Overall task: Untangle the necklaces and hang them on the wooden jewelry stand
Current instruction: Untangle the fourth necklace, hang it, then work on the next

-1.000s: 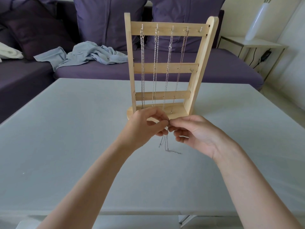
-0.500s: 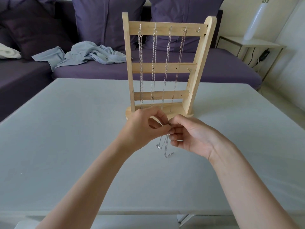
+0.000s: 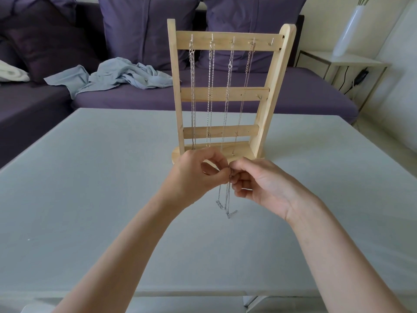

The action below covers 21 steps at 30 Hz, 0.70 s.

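Observation:
A wooden jewelry stand (image 3: 274,93) with three crossbars stands upright on the grey table (image 3: 90,177). Several silver necklaces (image 3: 209,93) hang from the hooks on its top bar; the rightmost hook (image 3: 271,42) is bare. Just in front of the stand's base, my left hand (image 3: 194,177) and my right hand (image 3: 261,186) meet fingertip to fingertip, both pinching a thin silver chain (image 3: 226,202). Its loose ends with the clasp dangle below my fingers to the tabletop. The part of the chain between my fingers is hidden.
Behind the table is a purple sofa (image 3: 293,93) with cushions and a crumpled light-blue garment (image 3: 117,75). A white vase (image 3: 347,30) stands on a side table (image 3: 361,62) at the back right.
The dangling chain ends have been gathered closer under my fingers and hang straighter. Both hands stay together in front of the stand's base, my right fingers curled in a bit more.

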Motion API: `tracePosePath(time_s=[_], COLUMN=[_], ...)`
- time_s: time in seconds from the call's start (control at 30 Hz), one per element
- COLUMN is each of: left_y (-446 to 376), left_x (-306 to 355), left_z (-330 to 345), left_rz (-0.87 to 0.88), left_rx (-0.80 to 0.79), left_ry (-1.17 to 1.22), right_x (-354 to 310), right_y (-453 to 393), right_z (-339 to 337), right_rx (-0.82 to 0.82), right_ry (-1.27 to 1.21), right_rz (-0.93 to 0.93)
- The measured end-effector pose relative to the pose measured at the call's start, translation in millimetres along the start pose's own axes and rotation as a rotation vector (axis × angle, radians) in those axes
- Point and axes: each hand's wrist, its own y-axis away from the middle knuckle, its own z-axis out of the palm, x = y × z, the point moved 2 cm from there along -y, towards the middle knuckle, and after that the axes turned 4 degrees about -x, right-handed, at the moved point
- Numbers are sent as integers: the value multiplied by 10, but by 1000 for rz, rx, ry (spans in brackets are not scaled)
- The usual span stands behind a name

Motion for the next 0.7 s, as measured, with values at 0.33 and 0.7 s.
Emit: tracePosePath(time_s=[0.33, 0.7], left_y=[-13, -10], left_x=[5, -6], left_z=[-16, -16], left_rz=[9, -83], left_rx=[43, 44], left_ry=[153, 229], right_x=[6, -41], right_y=[-13, -6], right_z=[-15, -37], right_rx=[23, 62], right_ry=[48, 202], right_rz=[-64, -239])
